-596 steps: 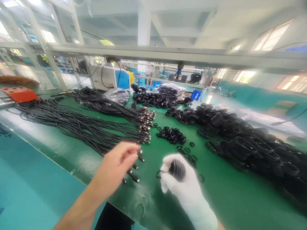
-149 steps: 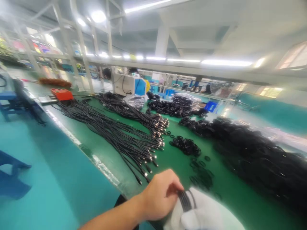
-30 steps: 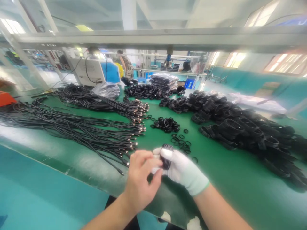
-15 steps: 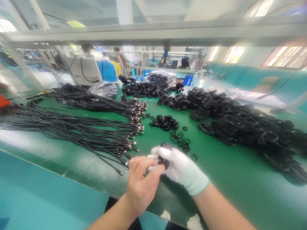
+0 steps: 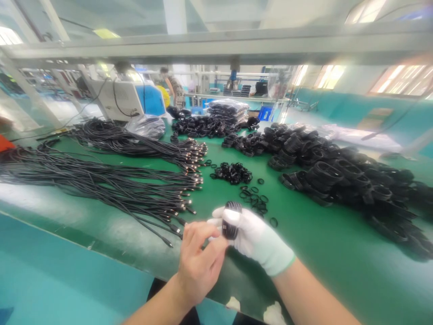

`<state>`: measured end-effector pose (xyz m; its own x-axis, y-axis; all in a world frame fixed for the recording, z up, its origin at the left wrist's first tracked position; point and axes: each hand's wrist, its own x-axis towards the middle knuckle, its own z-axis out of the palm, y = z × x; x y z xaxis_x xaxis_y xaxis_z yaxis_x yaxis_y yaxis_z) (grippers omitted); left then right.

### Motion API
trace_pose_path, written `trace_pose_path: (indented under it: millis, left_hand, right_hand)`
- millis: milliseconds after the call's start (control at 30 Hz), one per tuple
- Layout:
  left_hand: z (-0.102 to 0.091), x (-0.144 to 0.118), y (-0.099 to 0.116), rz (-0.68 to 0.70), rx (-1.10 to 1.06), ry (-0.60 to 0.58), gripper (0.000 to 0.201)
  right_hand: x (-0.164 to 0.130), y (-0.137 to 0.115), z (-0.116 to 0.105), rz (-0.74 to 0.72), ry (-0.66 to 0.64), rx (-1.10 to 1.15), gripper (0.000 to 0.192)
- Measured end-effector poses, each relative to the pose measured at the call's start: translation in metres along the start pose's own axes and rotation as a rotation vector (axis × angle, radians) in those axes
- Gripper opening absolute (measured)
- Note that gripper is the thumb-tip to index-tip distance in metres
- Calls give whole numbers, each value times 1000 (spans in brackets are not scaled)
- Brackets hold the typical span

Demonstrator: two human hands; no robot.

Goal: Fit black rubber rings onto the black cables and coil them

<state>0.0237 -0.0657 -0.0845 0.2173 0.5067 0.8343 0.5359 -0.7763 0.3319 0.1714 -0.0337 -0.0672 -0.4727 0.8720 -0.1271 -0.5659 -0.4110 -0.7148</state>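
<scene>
A small black coiled cable [image 5: 230, 231] stands in the grip of my right hand [image 5: 252, 234], which wears a white glove with a pale green cuff. The gloved thumb presses across the coil's near face and the fingers wrap behind it. My bare left hand [image 5: 203, 257] is at the coil's lower left, with thumb and fingertips drawn together in a pinch. Whatever the left fingertips hold is hidden. Just beyond my hands lie loose black rings [image 5: 254, 190] and a small heap of similar rings [image 5: 233, 173] on the green table [image 5: 304, 253].
Long black cables [image 5: 101, 180] with metal plugs stretch across the left side. Large heaps of black coils [image 5: 324, 176] cover the right and back [image 5: 209, 124]. Behind stand a white and blue machine [image 5: 128, 99] and bagged stacks [image 5: 228, 108]. A person [image 5: 176, 90] is in the background.
My left thumb has drawn back slightly to the left, off the coil's lower face, so more of the coil shows. The right hand's hold looks the same.
</scene>
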Motion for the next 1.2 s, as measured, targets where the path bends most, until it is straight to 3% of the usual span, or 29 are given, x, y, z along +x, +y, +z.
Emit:
trace_pose_path:
  millis: [67,133,233,333,433,733,833,933,1067,1200]
  left_hand:
    - [-7,7,-2,-81,-83,4,18]
    - [-14,18,-8,-249,-120,-45,18]
    - [-18,39,-17,-458,-151,-282,26]
    - [-16,51,-21,-495,-197,-457,26]
    - [-13,51,-21,-529,-173,-449,21]
    - [-9,43,-22,-479,-145,-398,20]
    - [-15,57,-29,-453,-193,-421,25]
    - [-13,74,-45,-465,-137,-443,23]
    - [15,85,-61,-396,-64,-684,10]
    - [57,86,-61,-307,-81,-813,11]
  right_hand:
    - [-2,-2,2,28,9,-29,22]
    - [-4,-3,5,65,-14,-88,25]
    - [-6,-4,9,105,-66,-220,28]
    - [-5,-3,12,145,-75,-330,29]
    - [-4,-3,12,167,-88,-354,29]
    - [-1,4,11,182,-62,-337,24]
    - [-4,-15,0,91,-23,-245,27]
    - [-13,-49,-14,-23,87,-102,32]
    - [-27,-78,-31,-93,174,-59,35]
    - [-29,-73,-46,-76,167,-22,42]
